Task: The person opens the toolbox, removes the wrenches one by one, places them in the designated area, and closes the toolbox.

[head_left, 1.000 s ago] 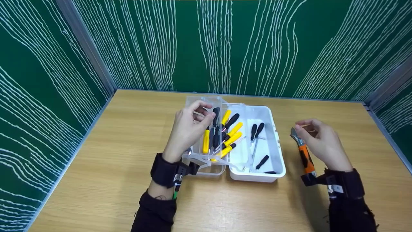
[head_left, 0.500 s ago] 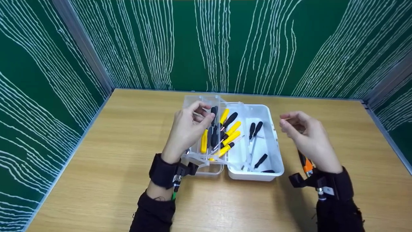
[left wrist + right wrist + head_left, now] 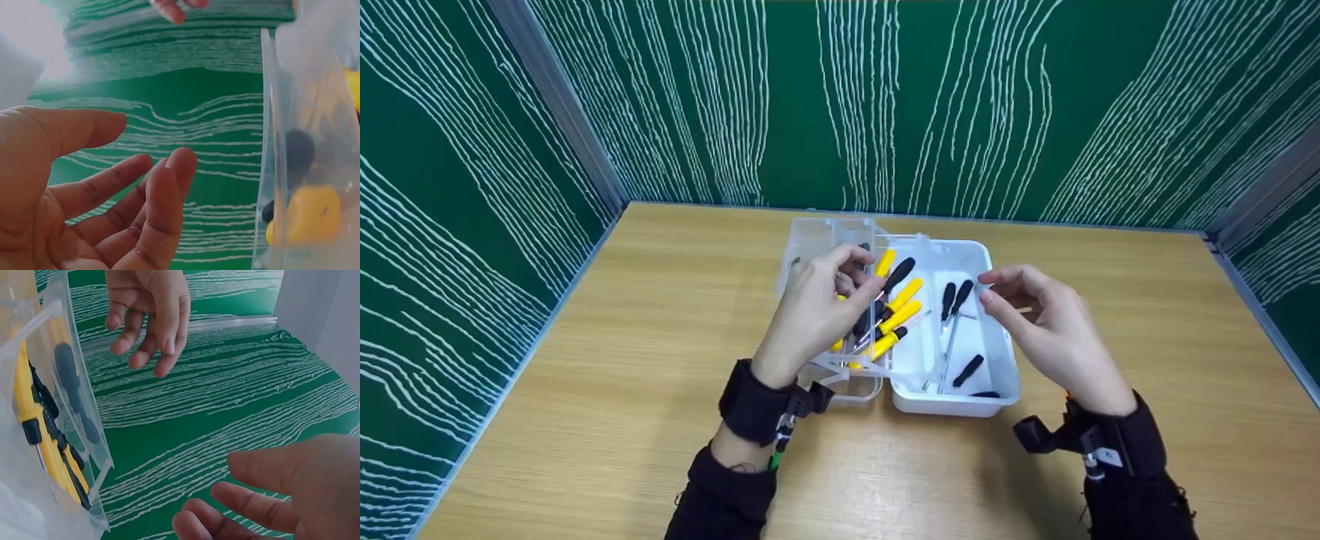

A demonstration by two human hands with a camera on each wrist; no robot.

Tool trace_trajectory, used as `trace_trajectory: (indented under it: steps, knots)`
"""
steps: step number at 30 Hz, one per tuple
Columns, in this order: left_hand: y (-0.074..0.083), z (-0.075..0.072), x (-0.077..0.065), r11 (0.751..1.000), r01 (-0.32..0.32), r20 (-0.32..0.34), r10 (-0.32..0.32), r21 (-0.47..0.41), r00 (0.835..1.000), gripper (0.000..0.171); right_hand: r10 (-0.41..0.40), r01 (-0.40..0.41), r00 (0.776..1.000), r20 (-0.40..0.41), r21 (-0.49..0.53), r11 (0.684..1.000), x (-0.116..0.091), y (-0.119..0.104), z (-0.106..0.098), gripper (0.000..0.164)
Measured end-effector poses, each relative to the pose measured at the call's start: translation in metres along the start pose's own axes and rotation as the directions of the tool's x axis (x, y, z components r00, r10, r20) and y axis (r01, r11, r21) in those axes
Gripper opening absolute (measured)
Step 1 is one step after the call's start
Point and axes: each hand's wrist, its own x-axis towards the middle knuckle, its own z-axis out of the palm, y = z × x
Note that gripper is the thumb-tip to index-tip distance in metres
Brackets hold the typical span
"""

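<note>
My left hand (image 3: 817,315) hovers above the clear tray (image 3: 810,232) of the toolbox, fingers loosely bent and holding nothing. Under it lie yellow and black screwdrivers (image 3: 900,322), partly hidden by the hand. My right hand (image 3: 1046,322) is over the right rim of the white toolbox (image 3: 952,409), its fingers relaxed with a gap to the thumb. Black-handled screwdrivers (image 3: 962,297) lie inside the white part, and a short black one (image 3: 968,370) lies nearer the front. In the left wrist view the thumb and fingers of the left hand (image 3: 112,208) are apart.
The toolbox stands on a wooden table (image 3: 622,360). Green walls (image 3: 795,97) with white wavy lines enclose the back and sides. A bit of an orange handle (image 3: 1069,394) shows beside the right wrist; the rest is hidden behind that arm.
My right hand has moved left, from beside the orange-handled tool to the toolbox's right rim. My left hand has shifted slightly right and down over the tray.
</note>
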Motion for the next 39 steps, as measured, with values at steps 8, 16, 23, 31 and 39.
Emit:
trace_trajectory:
  steps: [8, 16, 23, 31, 39]
  knots:
    - [0.012, 0.016, -0.006, 0.998, 0.038, 0.090, -0.042, 0.050, 0.995, 0.028, -0.023, 0.022, 0.998, 0.058, 0.016, 1.000, -0.007, -0.013, 0.012, 0.027]
    - [0.013, 0.022, -0.009, 0.996, 0.065, 0.126, -0.073, 0.065, 0.989, 0.029, -0.073, 0.070, 0.990, 0.120, 0.029, 0.997, -0.013, -0.025, 0.023, 0.023]
    - [0.009, 0.013, -0.007, 0.980, 0.087, 0.091, -0.105, 0.181, 0.990, 0.024, -0.085, 0.083, 0.984, 0.154, 0.018, 0.996, -0.015, -0.027, 0.026, 0.021]
    - [0.008, -0.014, -0.001, 0.944, 0.085, 0.043, -0.104, 0.320, 0.994, 0.029, -0.103, 0.101, 0.980, 0.170, 0.016, 0.995, -0.017, -0.028, 0.032, 0.021]
    - [0.007, -0.035, 0.008, 0.886, 0.110, 0.035, -0.141, 0.451, 0.989, 0.034, -0.103, 0.099, 0.970, 0.219, 0.032, 0.995, -0.018, -0.029, 0.036, 0.021]
